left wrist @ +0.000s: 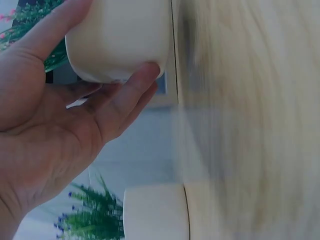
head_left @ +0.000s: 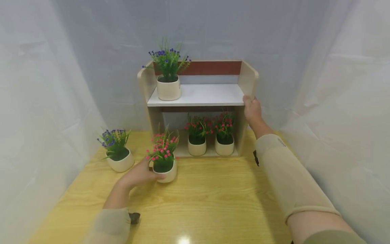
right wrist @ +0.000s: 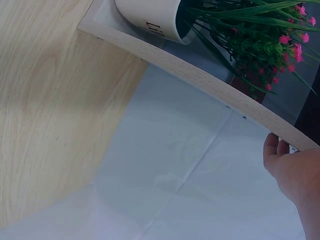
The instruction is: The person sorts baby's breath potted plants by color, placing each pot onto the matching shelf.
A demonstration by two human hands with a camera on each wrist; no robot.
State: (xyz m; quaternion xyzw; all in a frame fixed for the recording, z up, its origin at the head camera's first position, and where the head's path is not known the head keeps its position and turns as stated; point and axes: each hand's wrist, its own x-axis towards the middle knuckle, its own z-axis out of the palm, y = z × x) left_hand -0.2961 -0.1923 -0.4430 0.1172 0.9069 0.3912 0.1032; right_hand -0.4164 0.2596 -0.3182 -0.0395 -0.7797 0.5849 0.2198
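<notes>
My left hand (head_left: 139, 174) holds a potted plant with pink flowers (head_left: 166, 173) by its cream pot, in front of the shelf's lower left. In the left wrist view the thumb lies on one side of the white pot (left wrist: 122, 37) and the fingers bend against the other. My right hand (head_left: 253, 110) grips the right side panel of a two-tier shelf (head_left: 248, 76), at the height of the white upper board. In the right wrist view its fingers (right wrist: 270, 145) bend at the panel's edge, and the thumb is hidden there.
A purple-flowered plant (head_left: 168, 88) stands at the left of the upper board. Two red-flowered plants, one in the middle (head_left: 197, 147) and one at the right (head_left: 224, 146), stand on the lower tier. Another purple-flowered plant (head_left: 120, 162) sits on the wooden table (head_left: 207, 203), left of the shelf.
</notes>
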